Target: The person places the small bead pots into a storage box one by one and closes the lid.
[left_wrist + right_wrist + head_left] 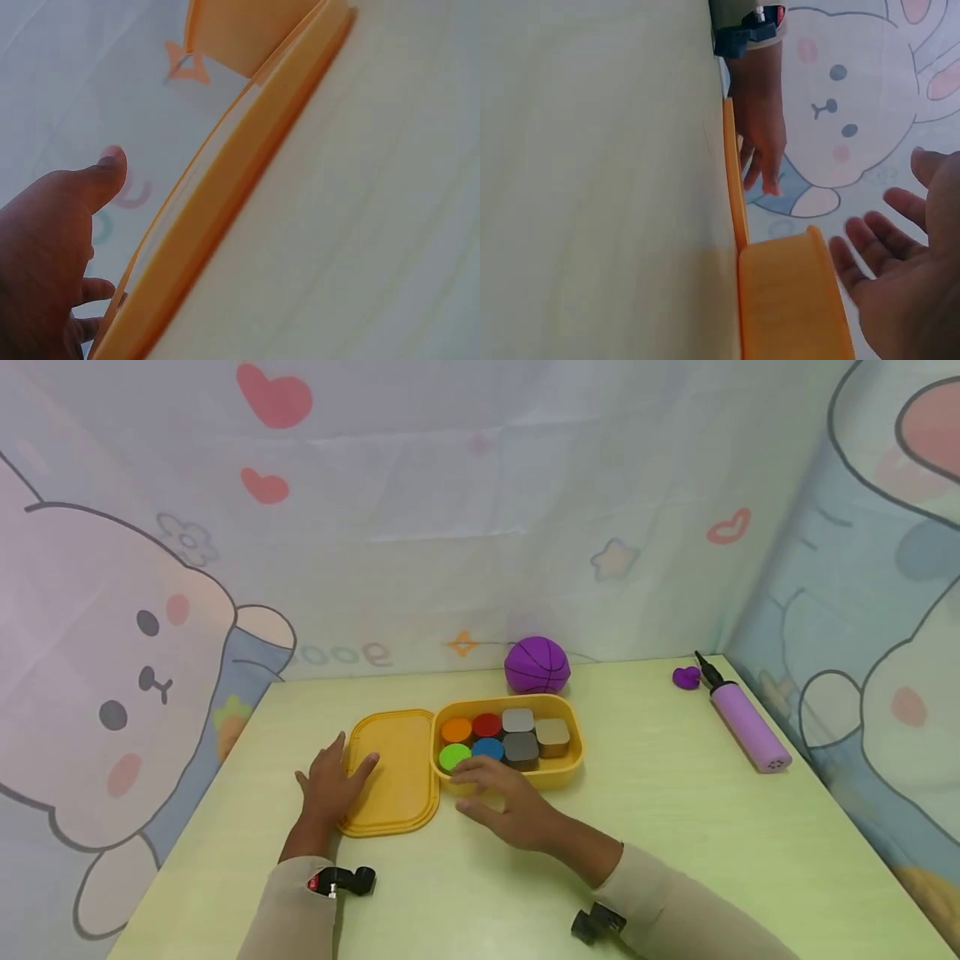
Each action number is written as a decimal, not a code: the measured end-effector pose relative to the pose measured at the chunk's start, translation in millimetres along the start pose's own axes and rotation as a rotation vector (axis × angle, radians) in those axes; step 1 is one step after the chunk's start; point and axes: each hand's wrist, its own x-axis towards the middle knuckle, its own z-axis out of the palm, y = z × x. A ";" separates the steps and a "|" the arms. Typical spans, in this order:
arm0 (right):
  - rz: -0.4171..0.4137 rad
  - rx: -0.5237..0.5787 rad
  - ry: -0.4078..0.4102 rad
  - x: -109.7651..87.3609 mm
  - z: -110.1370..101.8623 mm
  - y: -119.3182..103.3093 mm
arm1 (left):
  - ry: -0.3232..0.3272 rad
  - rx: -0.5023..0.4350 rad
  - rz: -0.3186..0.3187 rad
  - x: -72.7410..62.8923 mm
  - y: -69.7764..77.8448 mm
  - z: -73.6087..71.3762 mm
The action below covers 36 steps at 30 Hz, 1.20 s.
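A yellow box (576, 752) stands on the table with several round and squarish containers inside, their lids orange, red, light green, blue, grey and beige. Left of it lies a flat yellow lid (397, 768), edge to edge with the box. My left hand (330, 783) is at the lid's left edge, fingers spread and thumb over the lid; in the left wrist view its fingertips are partly hidden behind the rim. Over the box's front wall hovers my right hand (510, 802), fingers loosely bent, near the blue lid (487, 749) and holding nothing.
A purple basketball (537, 666) sits behind the box against the printed curtain. At the table's far right lie a lilac hand pump (750, 727) with a black nozzle and a small purple object (686, 677). Each wrist wears a small black camera (345, 881).
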 end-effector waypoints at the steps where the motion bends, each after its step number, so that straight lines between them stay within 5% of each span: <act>1: 0.014 0.024 -0.038 -0.6 1.6 0.1 | -0.005 -0.005 -0.007 -0.1 -0.9 1.4; 7: 0.169 0.068 -0.210 -2.5 9.1 8.4 | -0.018 0.006 -0.029 1.2 -4.6 4.9; 17: 0.404 0.054 -0.342 -8.6 26.4 25.0 | -0.031 -0.024 -0.042 -4.3 -0.7 4.0; 36: 0.435 -0.010 -0.401 -0.2 39.0 19.1 | -0.006 -0.086 -0.060 -1.7 -0.3 3.6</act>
